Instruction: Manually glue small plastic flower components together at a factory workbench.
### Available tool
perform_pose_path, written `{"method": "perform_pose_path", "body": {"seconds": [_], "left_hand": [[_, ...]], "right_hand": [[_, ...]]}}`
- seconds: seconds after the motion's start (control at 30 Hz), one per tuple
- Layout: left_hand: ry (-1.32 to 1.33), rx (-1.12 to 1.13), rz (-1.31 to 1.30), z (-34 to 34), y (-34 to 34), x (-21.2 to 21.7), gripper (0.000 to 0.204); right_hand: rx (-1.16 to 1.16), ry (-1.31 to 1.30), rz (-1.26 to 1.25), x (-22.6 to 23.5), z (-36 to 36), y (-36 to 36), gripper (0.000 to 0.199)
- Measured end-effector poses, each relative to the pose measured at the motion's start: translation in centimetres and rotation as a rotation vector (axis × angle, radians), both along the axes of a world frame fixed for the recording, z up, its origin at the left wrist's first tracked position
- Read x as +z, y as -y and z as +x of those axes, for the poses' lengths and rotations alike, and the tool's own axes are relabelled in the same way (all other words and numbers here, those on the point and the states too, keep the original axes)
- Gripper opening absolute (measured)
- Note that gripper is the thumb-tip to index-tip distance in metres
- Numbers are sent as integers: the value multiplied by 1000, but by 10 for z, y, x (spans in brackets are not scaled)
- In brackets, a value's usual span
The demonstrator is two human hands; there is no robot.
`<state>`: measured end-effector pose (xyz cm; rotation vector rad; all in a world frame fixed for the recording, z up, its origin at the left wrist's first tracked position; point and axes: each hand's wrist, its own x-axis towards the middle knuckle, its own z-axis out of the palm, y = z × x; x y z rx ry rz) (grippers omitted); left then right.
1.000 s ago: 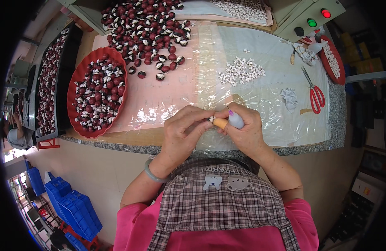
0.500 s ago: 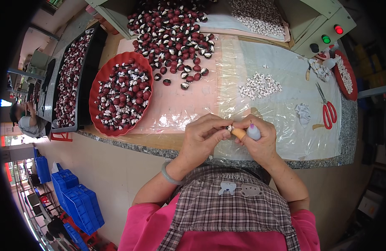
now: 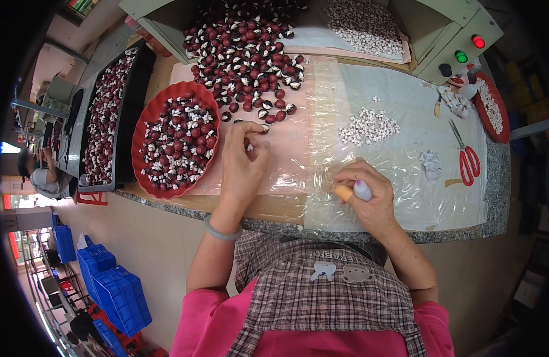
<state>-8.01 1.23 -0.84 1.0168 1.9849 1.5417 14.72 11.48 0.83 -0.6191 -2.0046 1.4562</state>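
Observation:
My left hand reaches over the pink sheet with curled fingers. A small dark ball with a white bit shows between its thumb and fingers. Its index fingertip touches a black-and-white ball at the near edge of a heap of dark red, black and white balls. Over the plastic-covered sheet, my right hand is wrapped round a small squeeze bottle with a purple tip. A tan cover sits on one of its digits. Ahead of it lies a scatter of small white pieces.
A red scalloped basin of balls with white pieces stands left, beside a black tray. Red-handled scissors and crumpled tissue lie right. A grey-green machine housing stands behind. Another person is far left.
My left hand has moved away from my right hand, left and forward to the heap's near edge. My right hand stays in about the same place with the bottle.

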Motion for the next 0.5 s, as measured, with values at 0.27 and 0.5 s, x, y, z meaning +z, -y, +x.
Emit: {"method": "perform_pose_path", "body": {"seconds": [0.27,0.5], "left_hand": [[-701,44,-191,-4,-18,-2,30],[880,-248,88,26,-3,20,17]], "right_hand": [[34,45,8,-3,12,-1,22],[88,-5,-411,1,28,-10,38]]}}
